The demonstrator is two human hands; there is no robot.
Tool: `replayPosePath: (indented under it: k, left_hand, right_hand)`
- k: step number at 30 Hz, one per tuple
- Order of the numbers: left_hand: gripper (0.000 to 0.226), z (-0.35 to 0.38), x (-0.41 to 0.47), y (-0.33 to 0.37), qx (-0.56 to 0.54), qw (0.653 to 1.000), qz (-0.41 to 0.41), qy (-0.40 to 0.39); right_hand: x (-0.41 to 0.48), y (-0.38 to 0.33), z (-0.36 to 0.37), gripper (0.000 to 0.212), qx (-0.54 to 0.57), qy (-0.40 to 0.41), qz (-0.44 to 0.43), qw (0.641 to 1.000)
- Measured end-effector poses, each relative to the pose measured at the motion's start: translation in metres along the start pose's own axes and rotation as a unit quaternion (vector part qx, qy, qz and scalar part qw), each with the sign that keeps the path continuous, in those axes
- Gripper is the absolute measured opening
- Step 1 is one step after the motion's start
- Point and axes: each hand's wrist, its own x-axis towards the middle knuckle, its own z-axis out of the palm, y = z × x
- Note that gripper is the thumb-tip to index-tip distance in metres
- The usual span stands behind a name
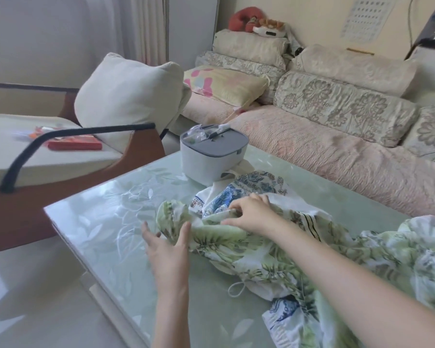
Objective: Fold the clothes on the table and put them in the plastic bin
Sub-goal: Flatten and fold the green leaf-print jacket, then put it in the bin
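Left grip [167,249]: palm down, fingers spread and straight, forearm bare. Right grip [251,214]: fingers curled, thumb and fingertips pinching the green leaf-print fabric garment [224,244]; bare forearm extends from lower right.

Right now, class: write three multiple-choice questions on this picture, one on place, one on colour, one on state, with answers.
1. Where does the plastic bin stand?
A. on the sofa
B. on the table, beyond the clothes
C. on the floor
2. What colour is the bin's lid?
A. grey
B. red
C. yellow
3. What is the right hand doing?
A. lying flat on bare glass
B. lifting the lid
C. pinching the clothes
Answers: 1 B, it stands on the glass top; 2 A, grey top on a white body; 3 C, its fingers pinch a fold.
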Motion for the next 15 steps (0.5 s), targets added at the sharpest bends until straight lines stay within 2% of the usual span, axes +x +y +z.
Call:
replayPosePath:
  k: [3, 6, 7, 11, 13, 15]
  left_hand:
    - [0.084, 0.001, 0.006, -0.010, -0.002, 0.999, -0.035, 0.009]
    - [0.051, 0.001, 0.008, -0.012, -0.072, 0.995, -0.059, 0.032]
    - [0.049, 0.000, 0.007, -0.009, -0.096, 0.992, -0.066, 0.056]
    - [0.065, -0.007, 0.010, -0.003, -0.176, 0.971, -0.089, 0.134]
    - [0.075, -0.007, 0.009, -0.003, -0.139, 0.978, -0.061, 0.145]
    - [0.081, -0.002, 0.005, -0.004, -0.051, 0.988, -0.012, 0.144]
  right_hand:
    - [0.004, -0.013, 0.013, 0.034, 0.051, 0.031, -0.002, 0.998]
    - [0.008, -0.019, 0.017, 0.033, 0.131, 0.081, -0.015, 0.988]
    - [0.009, -0.022, 0.016, 0.032, 0.157, 0.116, -0.024, 0.980]
    - [0.026, -0.030, 0.003, 0.027, 0.315, 0.232, -0.009, 0.920]
    - [0.032, -0.031, 0.001, 0.024, 0.262, 0.251, 0.003, 0.932]
    - [0.033, -0.029, 0.008, 0.024, 0.133, 0.199, 0.018, 0.971]
